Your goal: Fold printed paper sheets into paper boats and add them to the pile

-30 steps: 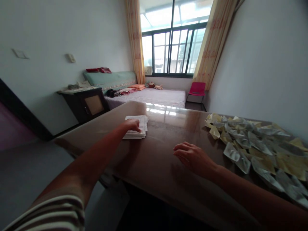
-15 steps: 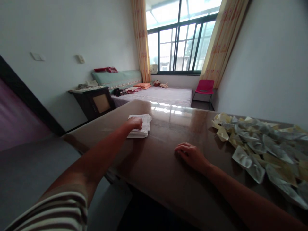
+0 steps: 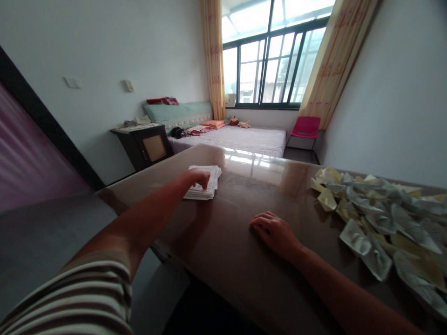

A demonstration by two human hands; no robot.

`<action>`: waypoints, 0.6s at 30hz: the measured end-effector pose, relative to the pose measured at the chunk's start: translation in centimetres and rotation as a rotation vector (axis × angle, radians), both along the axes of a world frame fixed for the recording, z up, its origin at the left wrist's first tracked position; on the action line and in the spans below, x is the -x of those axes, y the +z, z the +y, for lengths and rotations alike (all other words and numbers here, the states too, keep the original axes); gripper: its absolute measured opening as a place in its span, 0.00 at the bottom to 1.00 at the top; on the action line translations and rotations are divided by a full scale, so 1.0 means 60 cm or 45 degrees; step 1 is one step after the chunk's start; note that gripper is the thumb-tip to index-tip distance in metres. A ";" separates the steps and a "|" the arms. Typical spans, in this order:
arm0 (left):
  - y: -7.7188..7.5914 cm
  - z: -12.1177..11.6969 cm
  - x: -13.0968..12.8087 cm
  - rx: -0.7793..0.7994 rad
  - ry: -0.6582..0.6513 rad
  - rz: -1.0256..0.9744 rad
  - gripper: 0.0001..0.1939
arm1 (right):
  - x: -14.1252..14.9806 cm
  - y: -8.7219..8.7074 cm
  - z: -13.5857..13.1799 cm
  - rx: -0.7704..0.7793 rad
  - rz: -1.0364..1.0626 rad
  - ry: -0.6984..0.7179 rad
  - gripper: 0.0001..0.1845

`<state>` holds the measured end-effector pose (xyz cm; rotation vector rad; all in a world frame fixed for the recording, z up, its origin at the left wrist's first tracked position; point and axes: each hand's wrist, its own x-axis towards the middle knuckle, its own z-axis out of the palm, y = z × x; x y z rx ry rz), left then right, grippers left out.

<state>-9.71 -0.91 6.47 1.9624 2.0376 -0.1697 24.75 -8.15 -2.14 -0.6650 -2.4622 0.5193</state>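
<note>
Hands apart, the left hand (image 3: 200, 177) remains on the papers (image 3: 199, 195) at desk (image 3: 233, 209) left, grip indeterminable, while the right hand (image 3: 274, 232), fingers slack and unladen, has moved slightly nearer them, no sheet visibly lifted.

I watch through one camera, worn on the person's head, which looks forward and down over the table (image 3: 233, 209). The left hand (image 3: 200, 178) and right hand (image 3: 275, 232) are at middle nearness, with both arms entering from below. Farther away, this wide view reaches the bed (image 3: 251, 138) and the window (image 3: 275, 65), which leans slightly.
</note>
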 end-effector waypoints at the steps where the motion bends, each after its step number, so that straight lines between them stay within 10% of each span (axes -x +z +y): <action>1: 0.000 0.000 -0.001 0.040 0.025 0.021 0.12 | 0.000 0.001 -0.001 0.001 -0.002 0.000 0.11; 18: 0.000 -0.002 0.006 0.193 0.158 0.069 0.20 | 0.001 0.002 -0.003 -0.043 -0.014 0.021 0.11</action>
